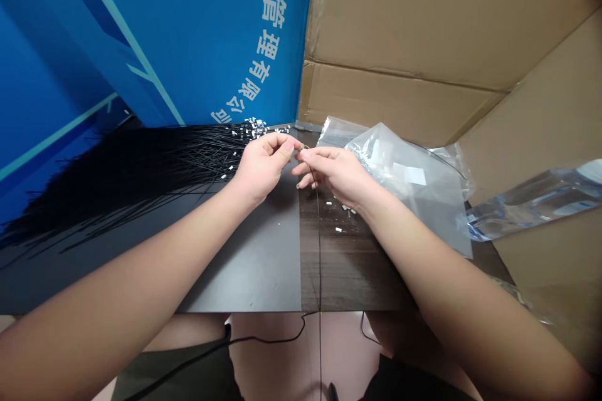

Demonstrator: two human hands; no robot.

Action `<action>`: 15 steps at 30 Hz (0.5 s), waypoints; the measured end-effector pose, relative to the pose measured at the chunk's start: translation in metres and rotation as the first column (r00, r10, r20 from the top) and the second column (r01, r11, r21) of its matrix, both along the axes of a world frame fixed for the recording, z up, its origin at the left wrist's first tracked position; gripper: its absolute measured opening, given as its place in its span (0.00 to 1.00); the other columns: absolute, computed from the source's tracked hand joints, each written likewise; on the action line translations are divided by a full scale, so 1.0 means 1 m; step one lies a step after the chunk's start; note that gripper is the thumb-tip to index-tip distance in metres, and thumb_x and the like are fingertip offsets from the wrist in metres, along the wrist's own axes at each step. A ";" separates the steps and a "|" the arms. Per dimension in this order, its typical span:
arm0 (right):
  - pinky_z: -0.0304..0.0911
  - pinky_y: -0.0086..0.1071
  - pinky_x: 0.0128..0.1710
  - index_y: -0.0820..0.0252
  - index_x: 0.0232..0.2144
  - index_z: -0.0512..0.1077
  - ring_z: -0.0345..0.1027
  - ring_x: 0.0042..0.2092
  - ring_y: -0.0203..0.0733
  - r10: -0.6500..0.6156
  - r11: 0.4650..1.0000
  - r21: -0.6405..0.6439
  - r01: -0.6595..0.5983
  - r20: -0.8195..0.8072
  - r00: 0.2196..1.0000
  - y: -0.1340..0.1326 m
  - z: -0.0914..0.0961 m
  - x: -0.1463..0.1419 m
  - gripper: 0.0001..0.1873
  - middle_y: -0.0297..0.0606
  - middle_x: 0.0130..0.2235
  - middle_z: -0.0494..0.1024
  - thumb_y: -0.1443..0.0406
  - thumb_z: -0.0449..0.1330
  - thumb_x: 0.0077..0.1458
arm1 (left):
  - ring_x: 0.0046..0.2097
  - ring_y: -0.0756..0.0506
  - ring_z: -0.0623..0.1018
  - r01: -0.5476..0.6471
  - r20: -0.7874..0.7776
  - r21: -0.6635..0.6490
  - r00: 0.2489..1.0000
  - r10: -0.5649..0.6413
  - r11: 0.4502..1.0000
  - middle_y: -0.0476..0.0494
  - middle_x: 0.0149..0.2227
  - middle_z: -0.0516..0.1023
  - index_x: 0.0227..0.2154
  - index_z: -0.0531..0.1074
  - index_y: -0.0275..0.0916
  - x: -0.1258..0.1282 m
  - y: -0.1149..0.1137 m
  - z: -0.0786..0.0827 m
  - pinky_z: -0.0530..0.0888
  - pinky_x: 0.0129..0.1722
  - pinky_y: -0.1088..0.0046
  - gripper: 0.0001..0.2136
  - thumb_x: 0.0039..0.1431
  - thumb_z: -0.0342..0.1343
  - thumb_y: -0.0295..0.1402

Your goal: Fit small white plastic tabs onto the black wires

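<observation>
My left hand and my right hand meet above the table, fingertips almost touching. A thin black wire runs from the right hand's fingers straight down past the table's front edge. Thumb and forefinger of the right hand are pinched on its upper end, with the other fingers loosely spread. My left thumb and forefinger are also closed in a pinch; what sits between them is too small to make out. A tiny yellowish strand shows between the two hands.
A big bundle of black wires with white connector ends lies at the left. Small white pieces are scattered on the brown tabletop. Clear plastic bags lie right. A blue panel and cardboard stand behind.
</observation>
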State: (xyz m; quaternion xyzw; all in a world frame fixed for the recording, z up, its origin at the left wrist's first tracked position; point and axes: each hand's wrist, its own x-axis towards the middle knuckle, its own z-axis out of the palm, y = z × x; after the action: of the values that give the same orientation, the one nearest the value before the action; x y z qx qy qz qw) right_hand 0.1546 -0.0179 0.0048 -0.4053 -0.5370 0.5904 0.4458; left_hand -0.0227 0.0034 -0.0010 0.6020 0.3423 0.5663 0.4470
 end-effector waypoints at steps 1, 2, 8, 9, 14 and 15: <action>0.69 0.30 0.29 0.58 0.37 0.81 0.80 0.31 0.39 0.054 0.997 -0.060 -0.058 -0.066 0.996 0.001 0.000 0.001 0.16 0.41 0.38 0.87 0.51 0.69 0.60 | 0.33 0.48 0.75 0.005 0.033 -0.023 0.999 -0.004 1.000 0.43 0.36 0.83 0.33 0.81 0.39 0.000 0.000 0.001 0.73 0.36 0.71 0.11 0.60 0.69 0.43; 0.70 0.31 0.31 0.57 0.38 0.81 0.80 0.32 0.39 0.106 0.986 -0.112 -0.120 -0.129 0.986 0.001 0.000 0.003 0.15 0.40 0.39 0.87 0.51 0.68 0.61 | 0.32 0.49 0.74 0.013 0.059 -0.044 0.998 -0.010 0.999 0.43 0.36 0.82 0.33 0.81 0.39 0.000 0.000 0.001 0.73 0.35 0.71 0.12 0.59 0.70 0.43; 0.71 0.28 0.35 0.56 0.38 0.80 0.76 0.31 0.33 0.237 0.925 -0.191 -0.329 -0.385 0.892 0.000 -0.001 0.004 0.07 0.33 0.36 0.85 0.60 0.65 0.65 | 0.35 0.48 0.78 0.104 0.134 -0.099 0.987 -0.090 0.990 0.42 0.37 0.82 0.33 0.81 0.38 0.001 -0.004 0.003 0.76 0.38 0.72 0.13 0.56 0.72 0.42; 0.70 0.27 0.35 0.57 0.37 0.80 0.76 0.31 0.32 0.242 0.923 -0.185 -0.337 -0.402 0.883 0.000 -0.001 0.003 0.06 0.32 0.35 0.85 0.61 0.65 0.65 | 0.36 0.48 0.78 0.113 0.141 -0.103 0.985 -0.098 0.988 0.42 0.36 0.82 0.33 0.81 0.38 0.001 -0.004 0.003 0.76 0.38 0.72 0.12 0.57 0.72 0.42; 0.68 0.26 0.31 0.59 0.37 0.79 0.74 0.29 0.31 0.147 0.966 -0.157 -0.206 -0.323 0.935 0.002 -0.002 0.000 0.09 0.33 0.33 0.83 0.60 0.72 0.58 | 0.32 0.52 0.74 0.098 0.181 -0.154 0.981 -0.069 0.983 0.45 0.34 0.79 0.33 0.81 0.38 0.002 -0.001 0.001 0.73 0.33 0.75 0.11 0.56 0.72 0.39; 0.67 0.26 0.30 0.60 0.36 0.79 0.74 0.29 0.32 0.101 0.979 -0.143 -0.147 -0.285 0.953 0.002 -0.002 -0.001 0.11 0.33 0.33 0.83 0.60 0.73 0.56 | 0.31 0.52 0.73 0.091 0.189 -0.174 0.980 -0.057 0.981 0.46 0.34 0.79 0.33 0.81 0.37 0.002 0.000 0.001 0.73 0.32 0.75 0.11 0.56 0.73 0.39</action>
State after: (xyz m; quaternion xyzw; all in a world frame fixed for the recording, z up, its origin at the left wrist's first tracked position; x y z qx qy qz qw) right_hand 0.1540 -0.0158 0.0023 -0.3192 -0.4439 0.7099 0.4439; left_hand -0.0209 0.0029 -0.0003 0.5162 0.3273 0.5687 0.5505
